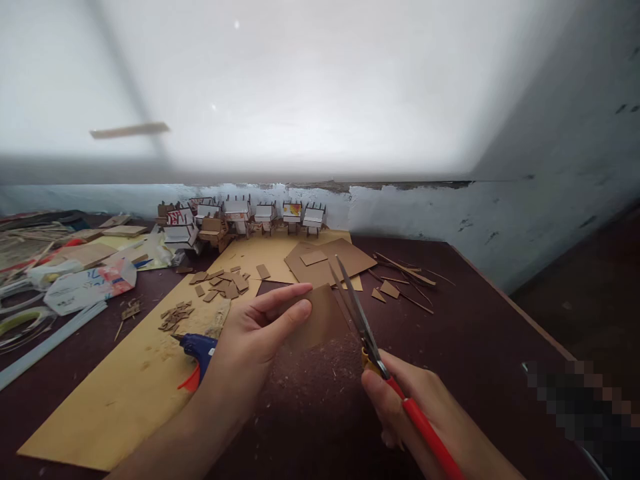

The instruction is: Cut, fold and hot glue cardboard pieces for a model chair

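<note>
My left hand (265, 327) pinches a brown cardboard piece (320, 313) by its left side, between thumb and fingers. In my right hand (405, 393) are scissors (367, 333) with red handles, their blades pointing up and slightly parted. The blades lie along the right edge of the cardboard; whether they bite into it I cannot tell. Behind the piece rests a larger cardboard sheet (345, 260) with a small rectangle on top. Thin cardboard strips (410, 273) and small offcuts (389, 289) are scattered to its right.
A blue glue gun (195, 347) lies by my left forearm on a yellow board (100, 407). Small cardboard pieces (230, 283) are heaped beyond it. Several miniature cardboard models (237, 213) line the wall. Tape rolls (23, 327) and scraps crowd the left. A pixelated patch (590, 407) covers the right edge.
</note>
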Tool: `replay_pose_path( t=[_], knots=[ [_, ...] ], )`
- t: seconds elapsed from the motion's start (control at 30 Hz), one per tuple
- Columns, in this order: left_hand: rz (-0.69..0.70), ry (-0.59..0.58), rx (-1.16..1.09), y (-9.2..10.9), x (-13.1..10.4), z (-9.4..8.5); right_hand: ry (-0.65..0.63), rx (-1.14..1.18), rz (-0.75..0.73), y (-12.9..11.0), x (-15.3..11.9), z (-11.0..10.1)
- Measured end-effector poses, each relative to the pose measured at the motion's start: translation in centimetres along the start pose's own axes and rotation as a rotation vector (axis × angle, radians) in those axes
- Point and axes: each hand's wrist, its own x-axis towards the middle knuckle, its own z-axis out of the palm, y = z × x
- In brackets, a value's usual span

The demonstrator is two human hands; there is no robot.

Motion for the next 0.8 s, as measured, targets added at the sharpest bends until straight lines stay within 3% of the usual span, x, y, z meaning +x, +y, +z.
replay_pose_path(
  t=[0.33, 0.63, 0.8],
  knots=[
    [0.024, -0.008, -0.018, -0.16, 0.19, -0.34, -0.118, -0.063, -0.063, 0.14, 0.22, -0.29],
    [0.016, -0.022, -0.057, -0.27, 0.27, -0.16, -0.050, -0.091, -0.087, 0.11, -0.15, 0.27],
    [0.012, -0.027, -0.047, -0.32, 0.47, -0.21, -0.078, -0.079, -0.071, 0.40, 0.02, 0.33]
  ],
)
